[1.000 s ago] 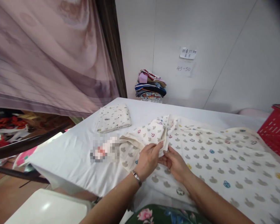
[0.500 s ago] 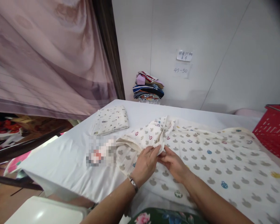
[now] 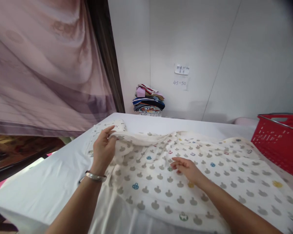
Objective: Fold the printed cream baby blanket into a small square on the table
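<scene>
A thin white cloth [image 3: 161, 177] printed with grey apple-like shapes and a few coloured ones lies spread over the table, rumpled along its far left part. My left hand [image 3: 104, 148], with a metal bracelet at the wrist, pinches the cloth's far left edge and holds it raised. Over the middle of the cloth is my right hand [image 3: 185, 167], fingers loosely apart with nothing in them; whether they touch the cloth I cannot tell. Behind my left hand, a folded white cloth with small prints [image 3: 95, 130] is partly hidden.
The table [image 3: 51, 185] has a white cover. A red plastic basket [image 3: 275, 143] stands at the right edge. Folded fabrics [image 3: 148, 99] are stacked by the back wall, below two paper notes [image 3: 182, 70]. A pink curtain [image 3: 39, 65] hangs at the left.
My left hand has moved left and away from me, drawing the cloth's edge out flat. The right hand has let go of the gathered edge. The view has shifted slightly.
</scene>
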The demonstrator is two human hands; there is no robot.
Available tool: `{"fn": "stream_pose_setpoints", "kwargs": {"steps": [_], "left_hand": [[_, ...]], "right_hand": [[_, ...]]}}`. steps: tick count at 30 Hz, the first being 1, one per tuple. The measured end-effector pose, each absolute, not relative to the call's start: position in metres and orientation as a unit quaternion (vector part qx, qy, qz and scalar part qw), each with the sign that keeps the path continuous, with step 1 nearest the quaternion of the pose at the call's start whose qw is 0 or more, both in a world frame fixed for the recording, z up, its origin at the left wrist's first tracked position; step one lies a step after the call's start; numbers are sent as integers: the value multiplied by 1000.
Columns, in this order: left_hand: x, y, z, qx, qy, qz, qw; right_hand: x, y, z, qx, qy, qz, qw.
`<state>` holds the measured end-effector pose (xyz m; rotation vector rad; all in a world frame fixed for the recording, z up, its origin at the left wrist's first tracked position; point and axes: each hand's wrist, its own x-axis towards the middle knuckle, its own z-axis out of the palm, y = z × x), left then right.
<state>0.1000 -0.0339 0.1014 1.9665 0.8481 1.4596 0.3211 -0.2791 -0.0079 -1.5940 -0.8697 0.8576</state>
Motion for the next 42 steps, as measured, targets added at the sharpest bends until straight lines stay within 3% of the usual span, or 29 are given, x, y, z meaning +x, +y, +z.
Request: {"fn": "stream_pose_setpoints", "kwargs": {"steps": [3,8,16,25,37,42], "left_hand": [[91,-29,97,716,323,547,290],[84,-30,91,688,349,532,349],[83,-26,96,666,359,517,400],[79,-16,91,651,378,533,387],[70,-19,88,685,376,525,337],[67,-7,87,717,402,509,256]], "right_hand": [[355,-270,-11,-723,-369,229,538],[409,-230,-9,-774,-449,39,444],[435,-180,-8,-734,-627,-66,253],[447,-205,-12,-723,-639,-63,255],[466,-179,4,-781,-593,-7,194],[467,-189,25,-761,-601,2,244]]}}
